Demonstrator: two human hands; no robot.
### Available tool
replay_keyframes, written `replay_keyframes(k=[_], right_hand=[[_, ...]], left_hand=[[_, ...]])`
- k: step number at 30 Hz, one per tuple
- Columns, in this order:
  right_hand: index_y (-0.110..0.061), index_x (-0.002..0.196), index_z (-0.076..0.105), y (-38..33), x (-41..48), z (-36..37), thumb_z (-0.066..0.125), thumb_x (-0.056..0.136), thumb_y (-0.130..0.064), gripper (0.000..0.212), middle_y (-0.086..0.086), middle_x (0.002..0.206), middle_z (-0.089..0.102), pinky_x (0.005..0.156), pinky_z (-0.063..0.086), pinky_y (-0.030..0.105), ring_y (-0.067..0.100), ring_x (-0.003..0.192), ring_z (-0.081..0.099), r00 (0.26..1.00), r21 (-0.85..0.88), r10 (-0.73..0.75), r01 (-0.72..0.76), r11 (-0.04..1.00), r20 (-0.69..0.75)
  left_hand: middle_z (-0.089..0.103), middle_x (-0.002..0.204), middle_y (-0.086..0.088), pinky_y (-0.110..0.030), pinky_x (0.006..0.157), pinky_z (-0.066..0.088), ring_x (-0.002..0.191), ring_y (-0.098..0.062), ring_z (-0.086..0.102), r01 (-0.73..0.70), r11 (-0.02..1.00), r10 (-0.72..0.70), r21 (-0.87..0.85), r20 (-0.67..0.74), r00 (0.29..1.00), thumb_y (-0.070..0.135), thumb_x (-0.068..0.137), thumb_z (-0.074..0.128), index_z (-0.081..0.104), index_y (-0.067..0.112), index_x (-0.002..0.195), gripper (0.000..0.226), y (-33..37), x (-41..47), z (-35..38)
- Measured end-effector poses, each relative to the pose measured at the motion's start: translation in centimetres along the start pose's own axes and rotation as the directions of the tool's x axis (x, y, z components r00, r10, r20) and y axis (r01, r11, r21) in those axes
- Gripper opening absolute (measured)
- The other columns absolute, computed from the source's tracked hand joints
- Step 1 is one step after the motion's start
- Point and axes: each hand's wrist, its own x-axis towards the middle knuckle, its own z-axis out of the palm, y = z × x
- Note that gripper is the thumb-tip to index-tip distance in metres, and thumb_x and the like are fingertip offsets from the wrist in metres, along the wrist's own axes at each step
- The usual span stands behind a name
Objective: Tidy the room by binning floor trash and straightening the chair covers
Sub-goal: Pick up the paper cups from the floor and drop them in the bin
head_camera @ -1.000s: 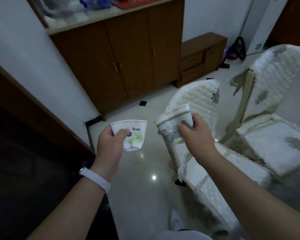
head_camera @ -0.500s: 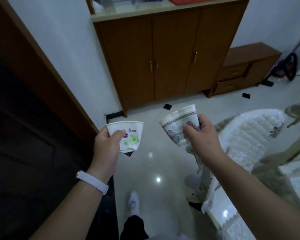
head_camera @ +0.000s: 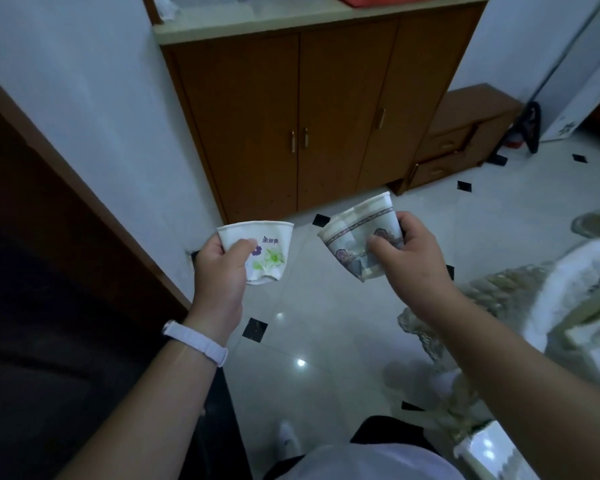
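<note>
1. While both paper cups are crushed, they look light, soft and easily deformed.
2. Left hand [head_camera: 219, 271] fingers [head_camera: 245, 244] pinch the flowered cup [head_camera: 265, 252] by its wall.
3. Right hand [head_camera: 407, 261] fingers [head_camera: 378, 242] clamp the patterned cup [head_camera: 357, 237]; grip mid-wall, gently.

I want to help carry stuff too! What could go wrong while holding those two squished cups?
The crumpled flower cup sits pinched in the left hand, so it could slip out and land back on the shiny floor. The patterned cup in the right hand might drip leftovers, though I cannot see inside. Both hands are full, and the covered chair stands close by.
</note>
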Motion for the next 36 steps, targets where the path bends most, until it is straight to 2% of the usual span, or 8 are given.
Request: replay_keyframes(k=[4, 6, 13, 16, 20, 27, 32, 36], right_hand=[[-0.021, 0.094, 0.060, 0.1, 2.4, 0.1, 0.058, 0.091, -0.009, 0.013, 0.000, 0.084, 0.066, 0.057, 0.051, 0.019, 0.002, 0.066, 0.062, 0.998, 0.022, 0.008, -0.007, 1.000, -0.067], [-0.021, 0.092, 0.060, 0.4, 4.0, -0.3, 0.058, 0.091, -0.008, 0.013, -0.001, 0.081, 0.065, 0.052, 0.047, 0.014, -0.001, 0.061, 0.059, 0.993, 0.028, 0.025, -0.022, 0.999, -0.114], [-0.023, 0.088, 0.060, 3.3, 11.6, -3.1, 0.059, 0.088, -0.009, 0.014, -0.008, 0.075, 0.065, 0.057, 0.050, 0.022, 0.002, 0.063, 0.061, 0.956, 0.094, 0.132, -0.110, 0.989, -0.263], [-0.022, 0.086, 0.060, 4.7, 15.9, -4.3, 0.059, 0.088, -0.007, 0.016, -0.012, 0.068, 0.064, 0.055, 0.050, 0.022, 0.000, 0.059, 0.060, 0.936, 0.156, 0.178, -0.135, 0.978, -0.304], [-0.021, 0.087, 0.061, 5.6, 22.7, -6.1, 0.058, 0.088, -0.005, 0.016, -0.007, 0.073, 0.067, 0.059, 0.053, 0.029, 0.006, 0.063, 0.064, 0.908, 0.253, 0.245, -0.163, 0.954, -0.339], [-0.022, 0.085, 0.060, 5.6, 31.2, -10.4, 0.059, 0.088, -0.004, 0.019, -0.009, 0.070, 0.065, 0.050, 0.048, 0.017, 0.003, 0.060, 0.063, 0.869, 0.282, 0.258, -0.144, 0.949, -0.422], [-0.022, 0.085, 0.060, 6.1, 35.2, -12.5, 0.059, 0.087, -0.004, 0.018, -0.004, 0.073, 0.063, 0.053, 0.051, 0.023, 0.006, 0.061, 0.061, 0.822, 0.279, 0.273, -0.146, 0.949, -0.500], [-0.020, 0.084, 0.060, 7.0, 38.0, -13.2, 0.059, 0.088, -0.003, 0.018, -0.007, 0.068, 0.062, 0.052, 0.050, 0.025, 0.008, 0.059, 0.060, 0.761, 0.289, 0.326, -0.189, 0.939, -0.561]], left_hand=[[0.076, 0.086, -0.004, -0.034, 0.059, 0.058, 0.080, -0.022, 0.074, 0.019, 1.000, -0.019, 0.010, 0.056, 0.998, 0.001, 0.090, 0.061, 0.068, 0.012, 0.097, 0.014, 0.5, 3.5, 1.5], [0.077, 0.086, -0.001, -0.034, 0.060, 0.058, 0.081, -0.020, 0.074, 0.022, 0.999, -0.025, 0.035, 0.084, 0.996, 0.002, 0.091, 0.061, 0.068, 0.014, 0.097, 0.015, 0.6, 5.3, 2.8], [0.077, 0.087, 0.008, -0.034, 0.066, 0.058, 0.084, -0.016, 0.074, 0.009, 0.990, -0.037, 0.142, 0.195, 0.980, 0.007, 0.093, 0.062, 0.068, 0.022, 0.097, 0.017, 0.9, 13.2, 10.3], [0.077, 0.087, 0.008, -0.029, 0.059, 0.056, 0.083, -0.015, 0.074, 0.002, 0.984, -0.047, 0.180, 0.243, 0.969, 0.008, 0.094, 0.062, 0.068, 0.023, 0.098, 0.017, 1.1, 16.4, 14.7], [0.077, 0.090, 0.000, -0.035, 0.064, 0.058, 0.085, -0.021, 0.075, 0.023, 0.973, -0.090, 0.228, 0.286, 0.954, 0.006, 0.093, 0.061, 0.069, 0.018, 0.099, 0.016, 1.5, 20.9, 21.4], [0.077, 0.082, 0.004, -0.030, 0.059, 0.059, 0.078, -0.017, 0.075, -0.025, 0.972, -0.077, 0.234, 0.417, 0.906, 0.002, 0.093, 0.059, 0.067, 0.018, 0.096, 0.018, 3.0, 26.8, 32.5], [0.077, 0.086, 0.003, -0.038, 0.068, 0.061, 0.083, -0.021, 0.075, -0.016, 0.963, -0.118, 0.268, 0.477, 0.871, 0.002, 0.093, 0.060, 0.068, 0.018, 0.096, 0.018, 2.2, 30.4, 37.2], [0.077, 0.083, 0.002, -0.040, 0.065, 0.057, 0.078, -0.022, 0.074, -0.015, 0.955, -0.156, 0.297, 0.545, 0.824, 0.004, 0.092, 0.060, 0.068, 0.019, 0.094, 0.018, 1.1, 34.2, 41.3]])
